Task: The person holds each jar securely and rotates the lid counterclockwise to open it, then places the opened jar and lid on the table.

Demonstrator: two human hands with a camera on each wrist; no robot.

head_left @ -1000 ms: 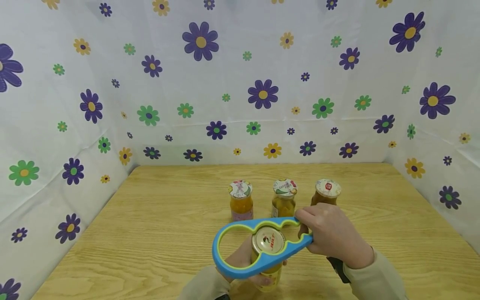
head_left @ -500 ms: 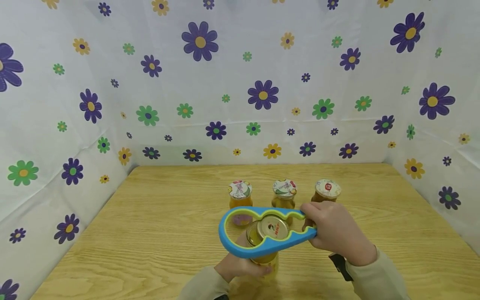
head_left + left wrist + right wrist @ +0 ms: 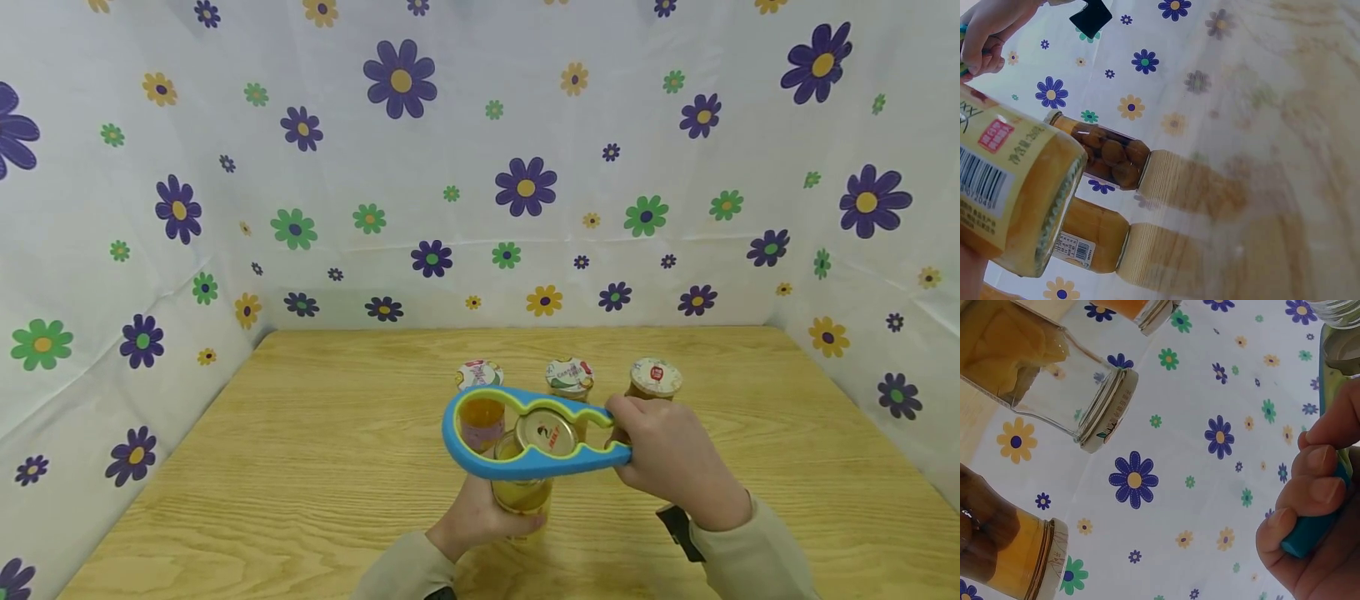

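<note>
My left hand [image 3: 476, 518] grips a glass jar [image 3: 525, 497] with a yellow label and yellow contents, lifted off the table and tilted in the left wrist view. My right hand [image 3: 675, 454] holds the handle ends of a blue jar opener [image 3: 487, 465] with a yellow-green toothed inner edge. Caught between its teeth is a gold metal lid [image 3: 546, 432], tilted and apart from the jar's mouth, whose glass rim shows beside it. In the right wrist view, curled fingers [image 3: 1322, 490] wrap the opener's handle.
Behind the opener stand three lidded jars on the wooden table [image 3: 337, 450]: an orange one [image 3: 482, 421] at left, one in the middle with a patterned lid [image 3: 570, 375], and a brown one [image 3: 656, 377] at right. A flowered cloth [image 3: 450, 142] hangs around the table.
The lid has come off the jar and stays in the opener. My right hand has raised the opener up and away, and the left hand with the jar has moved slightly upward in view.
</note>
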